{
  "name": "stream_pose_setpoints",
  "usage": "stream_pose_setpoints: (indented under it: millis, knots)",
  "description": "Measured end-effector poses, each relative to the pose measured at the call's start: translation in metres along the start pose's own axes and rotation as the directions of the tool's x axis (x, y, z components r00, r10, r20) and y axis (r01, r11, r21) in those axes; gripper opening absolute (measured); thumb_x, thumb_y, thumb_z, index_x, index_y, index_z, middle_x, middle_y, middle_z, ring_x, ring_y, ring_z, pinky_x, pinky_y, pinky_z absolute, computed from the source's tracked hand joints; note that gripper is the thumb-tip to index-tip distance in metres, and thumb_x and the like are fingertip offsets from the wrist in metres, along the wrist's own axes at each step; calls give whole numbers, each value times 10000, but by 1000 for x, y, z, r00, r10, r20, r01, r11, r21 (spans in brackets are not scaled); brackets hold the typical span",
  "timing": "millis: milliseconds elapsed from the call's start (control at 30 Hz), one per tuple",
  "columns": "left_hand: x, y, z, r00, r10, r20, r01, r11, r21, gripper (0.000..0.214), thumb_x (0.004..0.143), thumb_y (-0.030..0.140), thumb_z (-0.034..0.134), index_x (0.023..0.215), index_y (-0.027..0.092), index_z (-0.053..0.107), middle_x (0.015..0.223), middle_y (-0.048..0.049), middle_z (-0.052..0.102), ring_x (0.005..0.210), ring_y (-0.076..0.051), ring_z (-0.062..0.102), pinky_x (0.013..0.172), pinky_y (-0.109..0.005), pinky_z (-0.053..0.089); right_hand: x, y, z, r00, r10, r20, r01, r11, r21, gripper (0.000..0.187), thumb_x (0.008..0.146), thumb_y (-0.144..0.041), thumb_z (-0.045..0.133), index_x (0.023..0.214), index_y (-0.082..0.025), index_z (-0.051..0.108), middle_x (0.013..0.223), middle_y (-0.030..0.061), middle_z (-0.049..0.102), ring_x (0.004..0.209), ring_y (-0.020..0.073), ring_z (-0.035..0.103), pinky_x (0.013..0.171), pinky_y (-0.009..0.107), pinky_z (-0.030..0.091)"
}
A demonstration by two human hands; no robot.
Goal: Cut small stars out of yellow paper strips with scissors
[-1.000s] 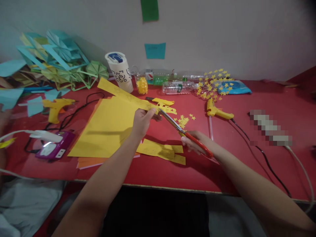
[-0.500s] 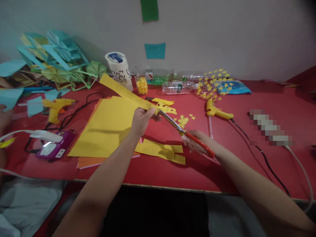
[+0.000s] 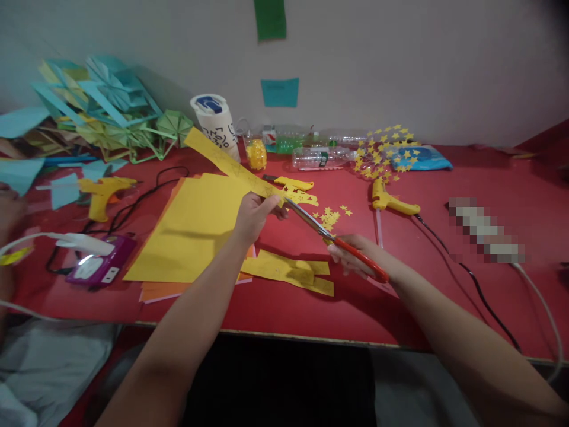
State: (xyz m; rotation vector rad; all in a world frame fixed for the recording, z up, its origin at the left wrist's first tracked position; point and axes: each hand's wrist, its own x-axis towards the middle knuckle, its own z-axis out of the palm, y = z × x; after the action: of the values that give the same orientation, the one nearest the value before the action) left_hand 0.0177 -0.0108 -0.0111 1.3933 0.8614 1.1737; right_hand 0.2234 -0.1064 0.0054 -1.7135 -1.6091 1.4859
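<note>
Between the thumb and fingers of my left hand is the lower end of a yellow paper strip with faint drawn lines. My right hand is closed round the red handles of a pair of scissors. The blade tips meet the strip's edge just beside my left fingertips. Small cut yellow stars lie beyond the blades, and a cut-out yellow scrap lies behind my left fingers. Under my wrists, more yellow strips rest on the table, beside a stack of yellow sheets.
On the red table lie a yellow craft knife, two yellow glue guns and a purple power socket. Plastic bottles, a white tumbler and folded paper shapes stand along the wall. Another person's hand is at far left.
The strip's far end has tilted up slightly to the right. My hands and the scissors have stayed almost in place, with the blades at the strip's edge.
</note>
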Motion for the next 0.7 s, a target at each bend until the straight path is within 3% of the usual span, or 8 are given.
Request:
stream_pose_setpoints:
  millis: [433,700]
  knots:
    - [0,0,-1,1000,-5,11,5,1000,-7,222,723,267,551,569,126,626,486,-41,628,452,-124,586,507,-255,509,1,3,-1,1000,24,-1,-24,999,-39,458,690,-607,607,607,-187,444,409,-67,442,275,47,361,272,176,259]
    - [0,-4,0,1000,-2,-20,2,1000,-12,236,729,303,571,574,132,620,495,-35,627,464,-129,599,507,-260,504,3,5,-2,999,-43,16,43,999,27,469,692,-624,593,601,-187,449,384,-76,402,292,51,383,287,174,267]
